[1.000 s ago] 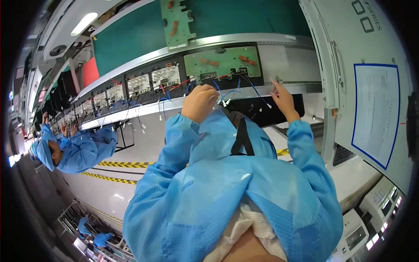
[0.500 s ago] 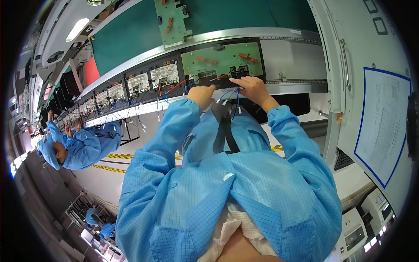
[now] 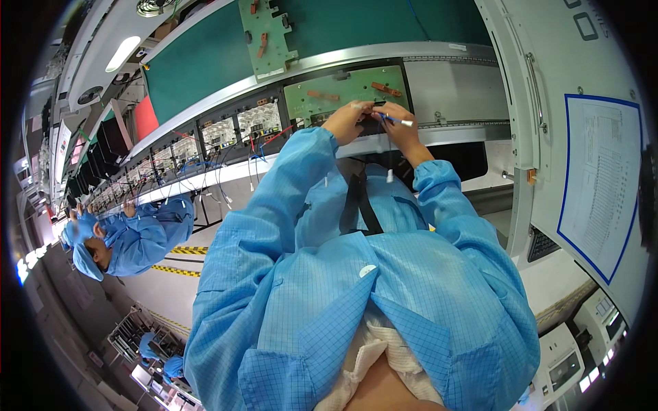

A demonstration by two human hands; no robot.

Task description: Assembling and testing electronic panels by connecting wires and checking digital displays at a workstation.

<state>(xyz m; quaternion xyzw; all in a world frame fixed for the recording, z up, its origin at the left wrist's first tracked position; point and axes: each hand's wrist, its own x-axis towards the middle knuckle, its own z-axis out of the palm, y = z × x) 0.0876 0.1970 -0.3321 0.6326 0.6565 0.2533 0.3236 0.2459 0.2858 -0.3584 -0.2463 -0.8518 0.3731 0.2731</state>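
Rightward along the black tray's [image 3: 375,66] front edge, the left hand [image 3: 346,125] has moved since the earlier frame to meet the right hand [image 3: 401,131]. Silvery units [image 3: 257,120] line the conveyor [image 3: 456,89] at left, wires trailing over its front edge. Another green board [image 3: 273,51] lies across the tabletop's [image 3: 384,24] front edge. Next comes the green circuit board [image 3: 346,89], flat in the tray (two orange-brown pieces [image 3: 387,89] on it). At its front edge the left grip is bent nearly closed; I cannot tell what it has. The right grip curls, a blue wire [image 3: 389,118] with a white plug [image 3: 408,123] lying across it, whether pinched I cannot tell.
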